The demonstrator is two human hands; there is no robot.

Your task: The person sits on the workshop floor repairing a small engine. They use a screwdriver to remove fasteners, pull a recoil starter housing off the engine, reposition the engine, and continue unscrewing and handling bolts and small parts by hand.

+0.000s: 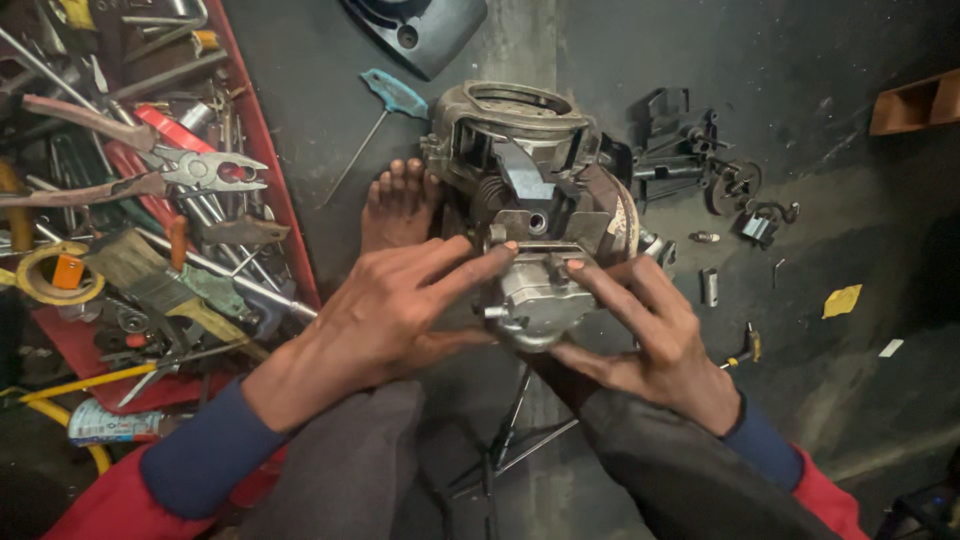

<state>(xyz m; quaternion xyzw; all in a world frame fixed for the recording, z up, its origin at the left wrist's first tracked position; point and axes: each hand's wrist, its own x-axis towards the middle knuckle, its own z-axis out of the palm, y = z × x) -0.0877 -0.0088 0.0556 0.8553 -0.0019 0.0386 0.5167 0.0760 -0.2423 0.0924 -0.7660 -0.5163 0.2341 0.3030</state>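
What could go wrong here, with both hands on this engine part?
The engine sits on the floor beside a bare foot; if it tips, toes may be hurt. The left hand and right hand grip the metal part bare, so sharp edges might cut. Small loose parts nearby could get lost.

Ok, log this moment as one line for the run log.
left hand: on small engine | right hand: on grey metal part at its front | foot: against engine | tool tray: at left
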